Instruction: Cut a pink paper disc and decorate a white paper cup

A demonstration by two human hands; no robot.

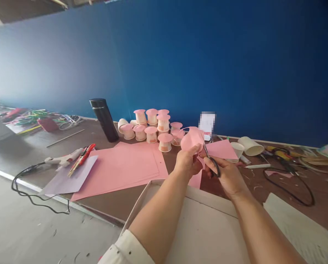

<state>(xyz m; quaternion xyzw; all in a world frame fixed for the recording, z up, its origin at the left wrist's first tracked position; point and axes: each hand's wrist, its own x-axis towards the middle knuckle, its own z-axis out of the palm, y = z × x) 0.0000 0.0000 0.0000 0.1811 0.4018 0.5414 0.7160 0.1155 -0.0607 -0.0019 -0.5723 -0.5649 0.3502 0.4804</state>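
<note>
Between thumb and fingers, my left hand [187, 161] pinches a piece of pink paper [190, 139] with a rounded outline. My right hand [227, 176] grips a pair of scissors [214, 167] by its black handles. The scissor blades meet the paper's right edge; I cannot tell how far apart they are. Just behind my hands, several upturned paper cups [164, 146] with pink paper discs on top stand in a group, some stacked. A pink sheet [221, 149] lies right of the scissors.
Pink sheets [131, 165] cover the table's middle, with a purple sheet [70, 179], red cutter [83, 159] and glue gun [63, 159] at left. A black flask [104, 119] stands behind. Under my forearms is a shallow white box [205, 234]. Loose cups [250, 146] and cables lie right.
</note>
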